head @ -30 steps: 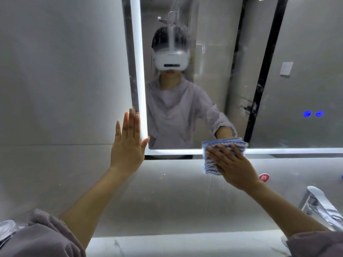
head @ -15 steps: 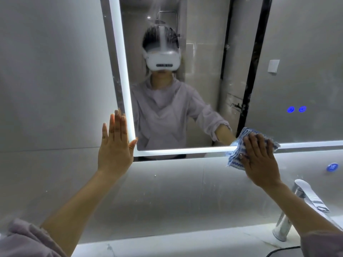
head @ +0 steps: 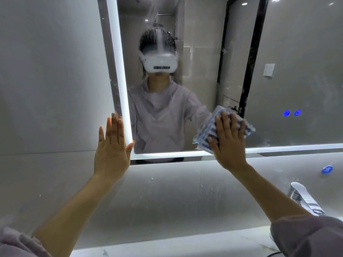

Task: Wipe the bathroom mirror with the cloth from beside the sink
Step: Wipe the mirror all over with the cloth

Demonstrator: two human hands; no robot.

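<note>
Right hand (head: 229, 143), fingers straight, presses cloth (head: 205, 133) on mirror (head: 297, 52) near its lower edge; most glass lies above. Left hand (head: 111, 147) rests flat-palmed on wall (head: 46, 80).

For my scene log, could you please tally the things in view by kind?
Hands: 2, left hand and right hand
Cloth: 1
Mirror: 1
Tap: 1
Blue mirror icons: 2
Blue wall mark: 1
Total: 8
</note>
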